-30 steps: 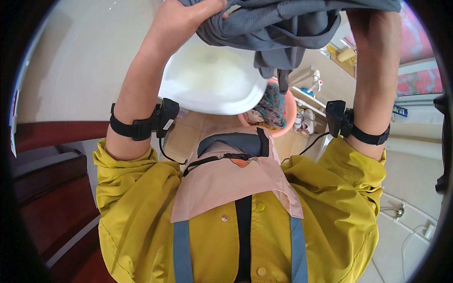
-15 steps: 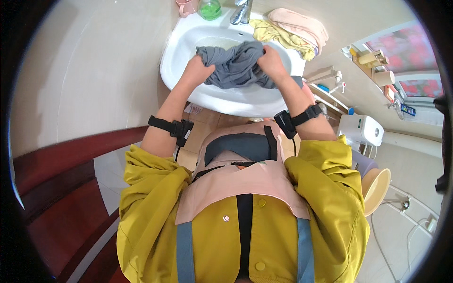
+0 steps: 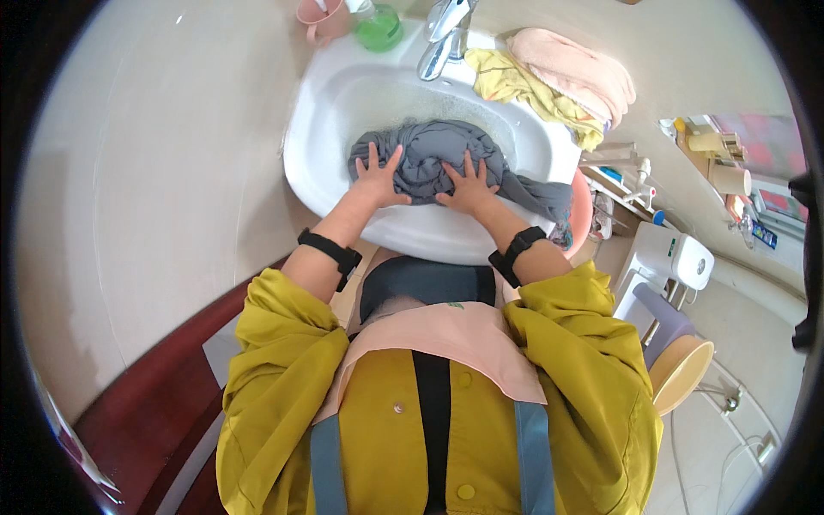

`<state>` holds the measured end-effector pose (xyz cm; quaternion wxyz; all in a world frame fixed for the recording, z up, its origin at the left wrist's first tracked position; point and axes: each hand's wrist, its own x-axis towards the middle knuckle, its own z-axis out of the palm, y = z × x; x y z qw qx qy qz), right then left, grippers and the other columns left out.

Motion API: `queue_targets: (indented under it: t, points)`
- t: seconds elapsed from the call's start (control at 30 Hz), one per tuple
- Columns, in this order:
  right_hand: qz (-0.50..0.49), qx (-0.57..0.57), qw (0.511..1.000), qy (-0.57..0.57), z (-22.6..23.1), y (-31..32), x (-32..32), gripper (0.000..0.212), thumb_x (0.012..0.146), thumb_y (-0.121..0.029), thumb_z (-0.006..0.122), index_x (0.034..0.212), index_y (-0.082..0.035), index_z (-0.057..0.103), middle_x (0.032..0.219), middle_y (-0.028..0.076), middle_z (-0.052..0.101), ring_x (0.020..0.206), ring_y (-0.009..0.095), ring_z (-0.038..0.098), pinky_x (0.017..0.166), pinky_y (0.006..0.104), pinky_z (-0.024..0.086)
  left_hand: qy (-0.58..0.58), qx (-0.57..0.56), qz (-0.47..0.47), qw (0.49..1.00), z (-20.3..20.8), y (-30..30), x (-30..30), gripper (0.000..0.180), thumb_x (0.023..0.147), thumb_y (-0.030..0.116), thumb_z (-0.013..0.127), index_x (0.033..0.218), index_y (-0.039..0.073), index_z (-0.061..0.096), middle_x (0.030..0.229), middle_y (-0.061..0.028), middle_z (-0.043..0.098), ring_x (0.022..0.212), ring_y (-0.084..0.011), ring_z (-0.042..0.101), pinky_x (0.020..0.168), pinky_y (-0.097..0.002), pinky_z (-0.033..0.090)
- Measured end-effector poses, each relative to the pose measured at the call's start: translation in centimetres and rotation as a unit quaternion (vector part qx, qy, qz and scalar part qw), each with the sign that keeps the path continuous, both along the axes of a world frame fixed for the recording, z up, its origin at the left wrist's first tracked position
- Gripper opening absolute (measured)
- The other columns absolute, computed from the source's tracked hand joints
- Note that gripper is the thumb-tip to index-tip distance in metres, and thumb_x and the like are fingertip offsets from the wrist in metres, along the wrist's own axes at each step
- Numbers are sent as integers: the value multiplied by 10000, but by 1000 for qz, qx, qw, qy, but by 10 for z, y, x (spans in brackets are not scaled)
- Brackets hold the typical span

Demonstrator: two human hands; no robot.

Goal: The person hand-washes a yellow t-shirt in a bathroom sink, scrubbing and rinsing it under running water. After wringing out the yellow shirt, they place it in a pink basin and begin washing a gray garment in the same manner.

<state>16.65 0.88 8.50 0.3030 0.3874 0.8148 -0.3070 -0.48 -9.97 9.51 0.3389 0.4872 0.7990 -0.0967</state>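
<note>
At the bottom of the frame, closest to my camera, I have the mustard-yellow jacket (image 3: 378, 455) with its sleeves pushed up, and over it the pink apron (image 3: 438, 330) on blue-grey straps. Both forearms reach up from there, each circled by a black band, the left band (image 3: 330, 251) and the right band (image 3: 515, 254).

Just above the centre of the frame I see the left hand (image 3: 378, 182) and the right hand (image 3: 469, 190), both open, palms down and fingers spread, gripping nothing. They rest side by side, a little apart, on the near side of the grey cloth (image 3: 438, 142). The cloth lies bunched inside the white sink (image 3: 429, 240), upper centre, with one end trailing right over the rim beside a pink basin (image 3: 581, 206).

Beyond the cloth I make out bubbly water in the bowl. Along the far edge stand a pink mug (image 3: 324, 26) and a bottle of green liquid (image 3: 378, 31) at upper left, then the chrome faucet (image 3: 442, 43). Right of it, a yellow cloth (image 3: 524, 86) lies against a folded peach towel (image 3: 573, 69). Farther off, at right, I see a white appliance (image 3: 678, 249).
</note>
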Motion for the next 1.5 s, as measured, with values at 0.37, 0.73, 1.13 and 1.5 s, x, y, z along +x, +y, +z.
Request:
queue_targets:
  t: [0.37,0.73,1.13,1.5]
  points:
    - [34,131,990,44,-61,32,-34,588,713,-420,661,1226,-209,466,1386,99,262,1256,376,223,908,654,271,52,-54,-1,997,-47,63,-11,788,631,459,733,1314,267,388,1438,-137,152,1278,-448,163,941,-660,236]
    - [-384,14,889,249,-37,2,-78,392,690,-211,619,1030,-24,558,1012,207,561,920,369,564,810,405,445,-498,145,507,689,-30,50,-25,638,864,596,370,1350,187,311,1368,-150,300,1236,-351,335,978,-465,349]
    - [-360,95,891,261,8,-13,-78,482,690,-223,604,1143,-80,524,1035,217,561,967,347,554,803,397,460,-573,126,414,696,-11,48,-48,517,887,389,471,1226,-1,446,1092,-143,565,1019,-232,549,827,-356,463]
    - [-79,180,979,52,-8,-7,-38,809,676,-372,682,1367,-337,263,1468,94,71,1309,425,123,900,683,259,22,138,-123,982,-24,33,-37,800,709,423,678,1379,287,265,1461,-160,32,1198,-536,247,904,-578,343]
